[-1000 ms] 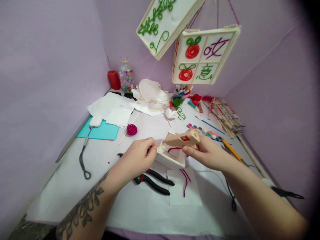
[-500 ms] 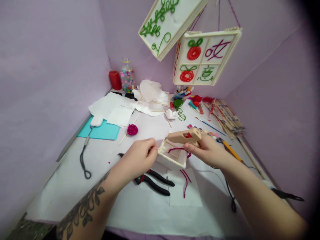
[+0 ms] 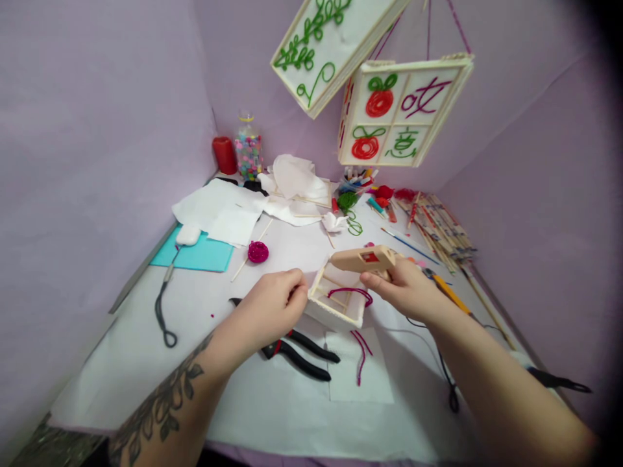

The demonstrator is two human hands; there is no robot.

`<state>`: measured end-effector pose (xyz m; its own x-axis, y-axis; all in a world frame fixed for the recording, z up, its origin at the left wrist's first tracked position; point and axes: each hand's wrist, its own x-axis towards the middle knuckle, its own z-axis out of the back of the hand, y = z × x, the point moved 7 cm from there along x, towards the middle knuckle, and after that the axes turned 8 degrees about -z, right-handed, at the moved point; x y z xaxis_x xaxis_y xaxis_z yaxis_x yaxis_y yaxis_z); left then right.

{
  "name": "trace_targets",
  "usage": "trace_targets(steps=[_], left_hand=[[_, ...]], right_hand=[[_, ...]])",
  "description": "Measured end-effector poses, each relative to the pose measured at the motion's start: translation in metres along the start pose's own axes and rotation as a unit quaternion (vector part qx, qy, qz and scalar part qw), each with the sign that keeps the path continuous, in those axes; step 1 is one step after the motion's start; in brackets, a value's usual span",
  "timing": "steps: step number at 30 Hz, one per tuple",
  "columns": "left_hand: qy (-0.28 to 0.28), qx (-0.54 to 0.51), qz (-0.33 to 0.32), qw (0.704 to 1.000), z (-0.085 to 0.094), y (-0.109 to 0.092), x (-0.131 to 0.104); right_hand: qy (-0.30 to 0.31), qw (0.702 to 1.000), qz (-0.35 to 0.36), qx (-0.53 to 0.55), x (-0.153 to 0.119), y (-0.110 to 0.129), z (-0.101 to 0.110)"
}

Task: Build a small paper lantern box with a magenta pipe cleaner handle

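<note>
My left hand is closed at the left corner of a small white stick-framed lantern box; its fingertips are partly hidden. The box has an open top, and a purple-red cord loops across it. My right hand grips a beige glue gun, whose front end is over the far left edge of the box. Below the box lie pliers with black handles and a white paper piece with short purple-red cords on it.
Two decorated lanterns hang above the back of the table. Left of my hands are a magenta coil and a turquoise sheet. White paper, a bead bottle and rolled-paper sticks lie farther back. An orange-handled tool is at right.
My right hand has shifted slightly right with the glue gun, its front end now a little farther from my left hand. The left hand and the box stay put.
</note>
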<state>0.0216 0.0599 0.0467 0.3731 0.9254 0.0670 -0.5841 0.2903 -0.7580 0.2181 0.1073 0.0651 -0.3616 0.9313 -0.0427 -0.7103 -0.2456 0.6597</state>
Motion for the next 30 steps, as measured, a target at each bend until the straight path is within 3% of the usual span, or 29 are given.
trace_targets(steps=[10, 13, 16, 19, 23, 30], left_hand=[[0.015, 0.013, -0.021, 1.000, 0.000, -0.004, 0.000], [-0.044, -0.029, -0.028, 0.998, 0.002, 0.005, 0.001], [-0.119, -0.121, -0.115, 0.979, 0.001, 0.012, 0.006], [-0.089, -0.208, -0.182, 0.957, -0.015, 0.019, 0.013], [-0.048, -0.236, -0.177, 0.954, -0.031, 0.027, 0.018], [-0.054, -0.262, -0.164, 0.949, -0.037, 0.030, 0.021]], right_hand=[[-0.028, 0.999, -0.022, 0.007, 0.004, -0.009, 0.001], [-0.022, 0.999, -0.031, 0.016, 0.004, -0.010, 0.000], [-0.014, 0.999, -0.045, 0.018, 0.005, -0.011, -0.001], [-0.009, 0.998, -0.063, 0.018, 0.006, -0.012, -0.002], [-0.007, 0.996, -0.085, 0.019, 0.006, -0.013, -0.002], [-0.018, 0.997, -0.080, 0.007, 0.005, -0.008, 0.004]])
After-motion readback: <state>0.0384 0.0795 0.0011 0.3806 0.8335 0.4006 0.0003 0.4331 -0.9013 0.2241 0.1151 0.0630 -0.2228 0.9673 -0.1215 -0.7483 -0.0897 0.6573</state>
